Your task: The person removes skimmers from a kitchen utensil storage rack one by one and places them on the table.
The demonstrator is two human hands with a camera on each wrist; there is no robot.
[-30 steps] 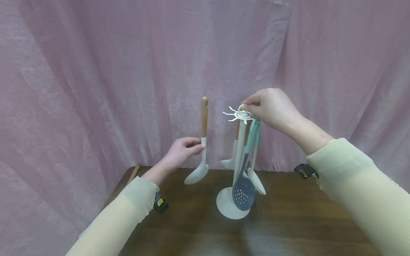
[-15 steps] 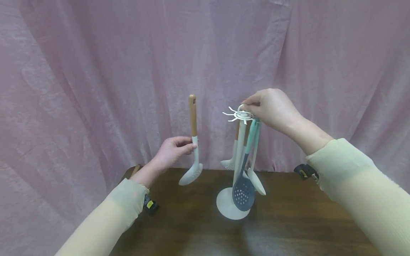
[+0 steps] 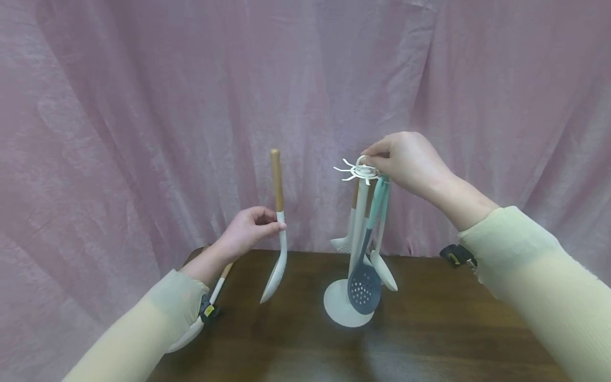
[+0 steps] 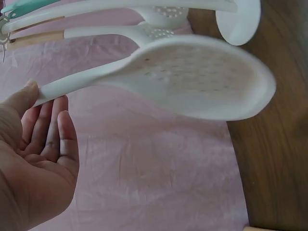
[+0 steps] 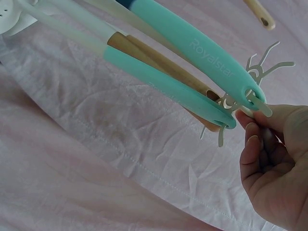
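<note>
My left hand (image 3: 269, 226) pinches a white slotted spoon (image 3: 276, 265) with a wooden upper handle and holds it upright above the table, left of the stand. In the left wrist view the spoon's perforated head (image 4: 202, 79) fills the frame, with the thumb (image 4: 21, 96) on its neck. My right hand (image 3: 382, 158) grips the top ring of the white utensil stand (image 3: 360, 171), seen close in the right wrist view as fingers (image 5: 262, 144) by the hook ring (image 5: 257, 77). Teal-handled tools (image 5: 192, 45), a dark blue skimmer (image 3: 364, 289) and a white spoon (image 3: 384, 273) hang from it.
The stand's round base (image 3: 340, 312) sits on a dark wooden table (image 3: 429, 329). Another white utensil with a wooden handle (image 3: 223, 271) lies at the table's left edge, partly under my left arm. A pink curtain (image 3: 143, 106) hangs close behind.
My left hand has carried the slotted spoon leftward and lower, away from the stand, and the spoon head has turned edge-on. The right hand has stayed on the stand's top.
</note>
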